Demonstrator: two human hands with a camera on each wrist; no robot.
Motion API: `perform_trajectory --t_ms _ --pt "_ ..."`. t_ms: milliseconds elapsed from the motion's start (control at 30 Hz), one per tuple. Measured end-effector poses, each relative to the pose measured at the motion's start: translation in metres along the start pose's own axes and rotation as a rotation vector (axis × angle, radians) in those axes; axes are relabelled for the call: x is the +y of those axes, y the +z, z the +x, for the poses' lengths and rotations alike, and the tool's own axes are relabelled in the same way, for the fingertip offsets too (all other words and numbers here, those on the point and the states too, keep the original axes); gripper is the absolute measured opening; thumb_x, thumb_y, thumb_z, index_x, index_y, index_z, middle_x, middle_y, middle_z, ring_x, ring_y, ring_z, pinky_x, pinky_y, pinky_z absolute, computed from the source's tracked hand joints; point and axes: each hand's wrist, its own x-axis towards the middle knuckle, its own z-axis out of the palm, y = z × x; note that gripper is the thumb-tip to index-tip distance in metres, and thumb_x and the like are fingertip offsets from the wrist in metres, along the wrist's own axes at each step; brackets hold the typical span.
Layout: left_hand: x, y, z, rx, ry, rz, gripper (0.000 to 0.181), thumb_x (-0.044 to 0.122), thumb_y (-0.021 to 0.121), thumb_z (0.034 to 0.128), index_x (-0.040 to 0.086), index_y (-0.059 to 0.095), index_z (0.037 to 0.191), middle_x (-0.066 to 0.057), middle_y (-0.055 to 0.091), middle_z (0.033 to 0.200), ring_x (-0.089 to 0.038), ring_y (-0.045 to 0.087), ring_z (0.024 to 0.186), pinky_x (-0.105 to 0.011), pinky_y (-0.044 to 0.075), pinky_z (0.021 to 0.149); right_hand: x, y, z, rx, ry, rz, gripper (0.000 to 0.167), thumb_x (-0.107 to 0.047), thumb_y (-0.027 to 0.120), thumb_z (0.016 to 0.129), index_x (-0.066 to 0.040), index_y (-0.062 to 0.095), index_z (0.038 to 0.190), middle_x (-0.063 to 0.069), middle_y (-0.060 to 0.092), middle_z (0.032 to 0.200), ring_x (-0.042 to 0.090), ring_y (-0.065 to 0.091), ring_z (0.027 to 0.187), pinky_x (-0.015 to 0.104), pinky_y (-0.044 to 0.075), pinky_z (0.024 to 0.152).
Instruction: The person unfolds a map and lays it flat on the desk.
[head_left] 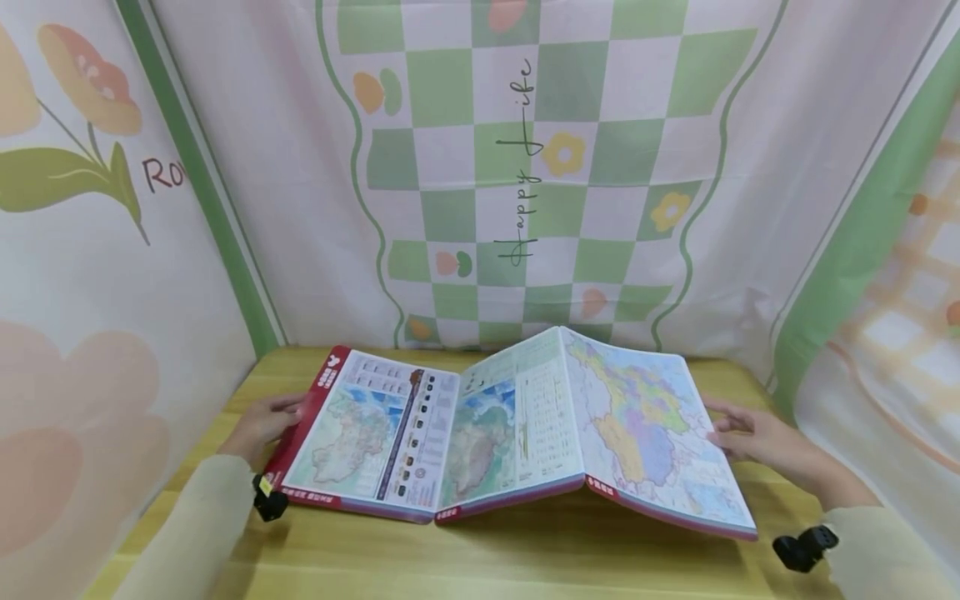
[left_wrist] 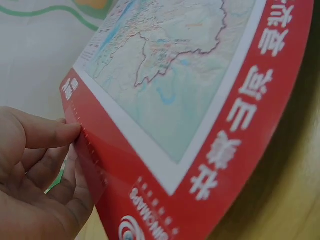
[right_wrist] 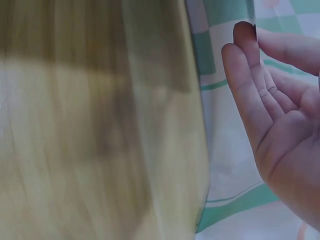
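Note:
A laminated folding map (head_left: 517,433) stretches across the table, its panels joined in a zigzag. The left panel (head_left: 360,433) has a red border with white lettering; the fold between the middle and right panels stands raised. My left hand (head_left: 262,425) pinches the red left edge, with the thumb on top in the left wrist view, where the red border (left_wrist: 115,150) shows close up. At the opposite edge, my right hand (head_left: 765,437) holds the right panel (head_left: 652,417) between thumb and fingers. In the right wrist view the right hand (right_wrist: 285,110) has its fingertips together.
The wooden table (head_left: 510,567) shows in front of the map. A checked green and white curtain (head_left: 525,167) hangs behind the table, with a flowered curtain (head_left: 90,292) at the left. Black wrist cameras sit on both sleeves.

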Motion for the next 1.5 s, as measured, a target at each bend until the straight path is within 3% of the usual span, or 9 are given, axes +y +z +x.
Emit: perform_trajectory --t_ms 400,600,933,1133,1500 --pt "-0.006 -0.01 0.004 0.061 0.006 -0.017 0.048 0.008 0.05 0.1036 -0.001 0.041 0.15 -0.027 0.044 0.147 -0.041 0.044 0.132 -0.054 0.039 0.109 0.02 -0.002 -0.005 0.038 0.036 -0.053 0.075 -0.023 0.065 0.099 0.01 0.024 0.152 0.025 0.06 0.122 0.021 0.068 0.092 0.03 0.058 0.077" --pt "-0.007 -0.014 0.002 0.092 0.034 0.043 0.047 0.003 0.05 0.1014 -0.003 0.043 0.147 -0.029 0.045 0.146 -0.043 0.041 0.133 -0.057 0.035 0.11 0.027 0.0 -0.005 0.066 0.066 -0.127 0.074 -0.026 0.066 0.098 0.01 0.029 0.151 0.026 0.061 0.123 0.021 0.068 0.088 0.031 0.058 0.075" --pt "-0.012 -0.017 -0.001 0.135 0.034 0.131 0.046 0.006 0.055 0.0996 0.0 0.049 0.145 -0.028 0.047 0.143 -0.044 0.041 0.13 -0.063 0.032 0.108 0.028 0.008 0.003 0.063 0.046 -0.137 0.063 -0.013 0.063 0.099 0.017 0.033 0.145 0.017 0.061 0.106 0.017 0.063 0.081 0.031 0.058 0.069" --pt "-0.013 -0.014 -0.001 0.144 0.028 0.137 0.046 0.004 0.056 0.0985 0.0 0.05 0.144 -0.027 0.051 0.14 -0.043 0.043 0.129 -0.063 0.032 0.108 0.033 0.011 0.009 0.042 0.007 -0.159 0.058 -0.006 0.064 0.096 0.019 0.039 0.141 0.014 0.061 0.097 0.015 0.06 0.074 0.03 0.057 0.063" --pt "-0.02 -0.012 0.003 0.133 0.033 0.177 0.043 0.009 0.055 0.101 0.0 0.051 0.143 -0.028 0.049 0.143 -0.044 0.042 0.129 -0.063 0.032 0.109 0.034 0.012 0.013 0.017 0.057 -0.158 0.054 -0.005 0.065 0.094 0.026 0.043 0.132 0.012 0.062 0.093 0.017 0.062 0.077 0.029 0.058 0.063"
